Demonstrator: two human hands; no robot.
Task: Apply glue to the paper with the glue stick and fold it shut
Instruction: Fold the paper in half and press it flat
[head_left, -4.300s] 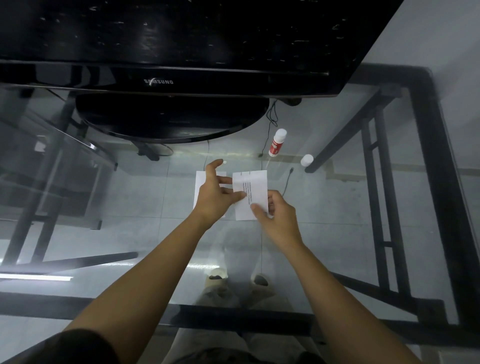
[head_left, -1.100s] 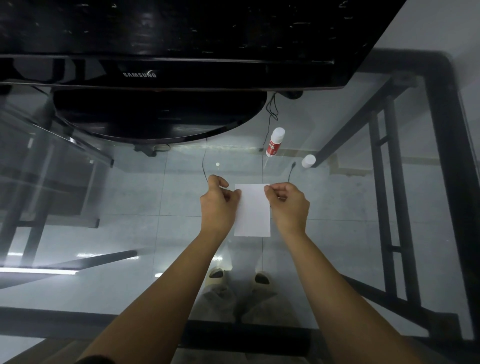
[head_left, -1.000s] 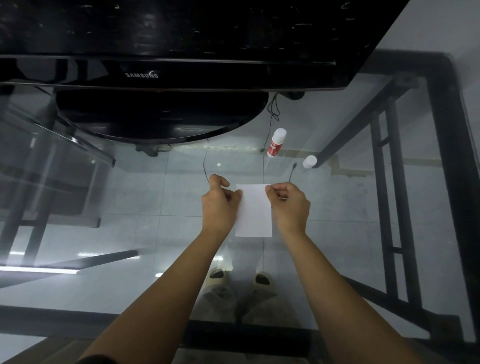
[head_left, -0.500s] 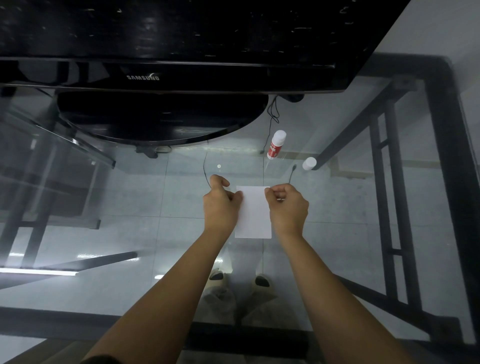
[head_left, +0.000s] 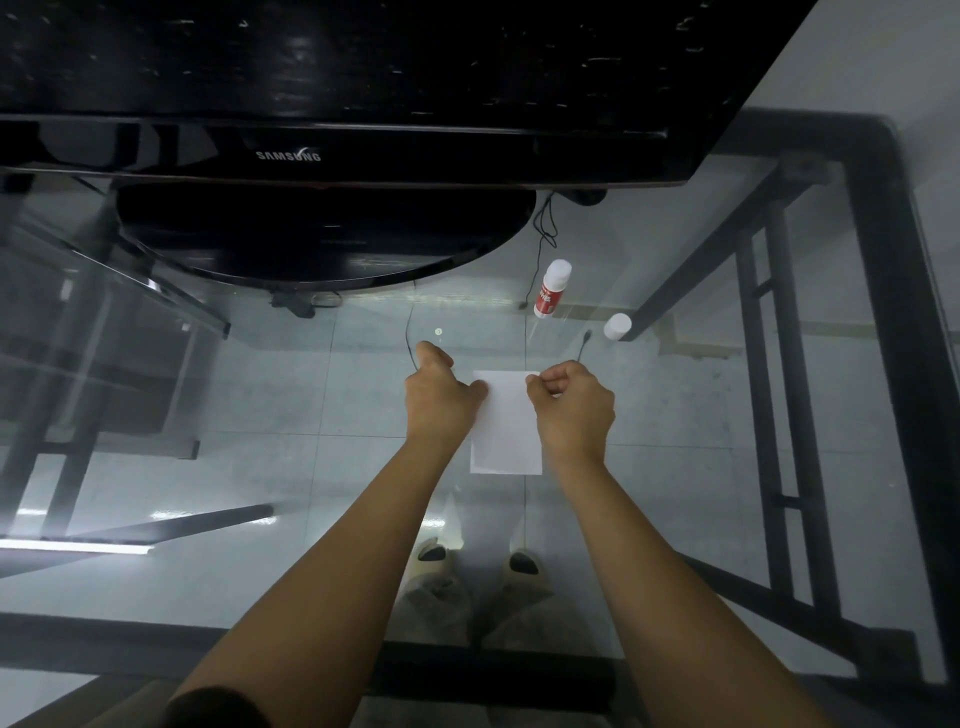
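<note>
A white paper, folded shut into a narrow rectangle, lies flat on the glass table. My left hand presses its upper left edge with curled fingers. My right hand pinches its upper right corner. The red and white glue stick stands uncapped beyond the paper to the right, apart from both hands. Its white cap sits a little further right.
A black Samsung monitor with a round base fills the far side of the table. Black cables run down behind the glue stick. The black table frame edges the right side. Feet in slippers show through the glass.
Since four seconds ago the paper has gone from half open to folded shut. Over the last second both hands stay on its top corners, almost still.
</note>
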